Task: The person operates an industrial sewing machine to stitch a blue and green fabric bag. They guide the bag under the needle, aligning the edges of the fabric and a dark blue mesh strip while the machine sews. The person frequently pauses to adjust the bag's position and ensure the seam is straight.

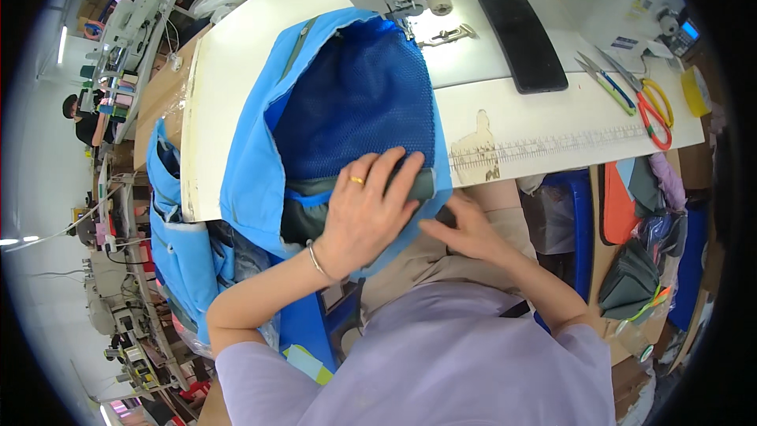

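Observation:
A light-blue fabric bag (252,181) with dark-blue mesh (355,102) inside lies at the table's front edge, its upper end by the sewing machine's presser foot (406,20). My left hand (371,209), with a ring and a bracelet, reaches over the bag's near end. Its bent fingers and thumb grip the fabric around a grey-green band (422,183). At the near right edge of the bag, my right hand (471,229) has thumb and fingers closed on the blue cloth; some fingertips are hidden behind it.
On the white sewing table lie a black phone (523,43), thread snips (607,83), red-and-yellow-handled scissors (654,106) and yellow tape (695,91). More blue fabric pieces (177,244) hang at the left. Grey-green folded fabric (631,280) sits at the right. Another person (85,122) is far left.

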{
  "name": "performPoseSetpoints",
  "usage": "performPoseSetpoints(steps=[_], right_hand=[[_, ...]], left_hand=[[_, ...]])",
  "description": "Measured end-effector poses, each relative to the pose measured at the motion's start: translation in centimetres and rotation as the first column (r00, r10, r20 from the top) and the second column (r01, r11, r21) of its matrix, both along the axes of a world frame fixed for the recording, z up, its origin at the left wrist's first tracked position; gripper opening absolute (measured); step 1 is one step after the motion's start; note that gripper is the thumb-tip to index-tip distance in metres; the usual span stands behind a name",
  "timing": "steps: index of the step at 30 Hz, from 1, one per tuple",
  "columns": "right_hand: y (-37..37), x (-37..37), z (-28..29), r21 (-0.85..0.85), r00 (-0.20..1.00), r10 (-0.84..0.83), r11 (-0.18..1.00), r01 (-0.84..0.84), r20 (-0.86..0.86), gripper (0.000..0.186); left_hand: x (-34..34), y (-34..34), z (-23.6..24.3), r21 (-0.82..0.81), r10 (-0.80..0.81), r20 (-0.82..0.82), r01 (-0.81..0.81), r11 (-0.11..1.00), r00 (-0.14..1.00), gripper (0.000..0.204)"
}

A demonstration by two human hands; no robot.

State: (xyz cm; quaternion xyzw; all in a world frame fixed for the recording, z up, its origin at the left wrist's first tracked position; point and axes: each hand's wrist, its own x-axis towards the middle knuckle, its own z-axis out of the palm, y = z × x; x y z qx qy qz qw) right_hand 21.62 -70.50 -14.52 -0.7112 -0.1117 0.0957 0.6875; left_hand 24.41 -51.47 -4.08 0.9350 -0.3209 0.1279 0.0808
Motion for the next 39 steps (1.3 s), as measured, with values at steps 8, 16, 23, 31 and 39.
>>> performPoseSetpoints(steps=[8,16,23,31,39], right_hand=[[2.9,-2.5,0.9,0.385,0.810,0.294,0.918,-0.092,-0.507,0.050],[4.0,-3.0,3.3,0.305,0.944,0.146,0.951,-0.052,-0.296,0.044],[3.6,-3.8,4.4,0.125,0.995,0.092,0.988,-0.086,-0.040,0.035],[3.3,-4.2,2.2,0.128,0.985,0.122,0.986,-0.106,-0.120,0.023],[3.1,-4.0,3.6,0.194,0.960,0.185,0.970,-0.145,-0.208,0.019]], left_hand=[[3.4,2.8,4.4,-0.423,0.054,-0.708,-0.483,0.767,0.705,0.026],[6.6,0.8,8.5,-0.445,0.177,-0.560,-0.473,0.760,0.810,0.018],[1.1,-2.1,7.6,0.122,0.079,-0.202,-0.055,0.991,0.976,0.086],[4.4,2.3,6.5,-0.460,0.193,-0.602,-0.534,0.710,0.775,0.023],[7.1,0.3,10.2,-0.473,0.169,-0.460,-0.402,0.784,0.872,0.020]])
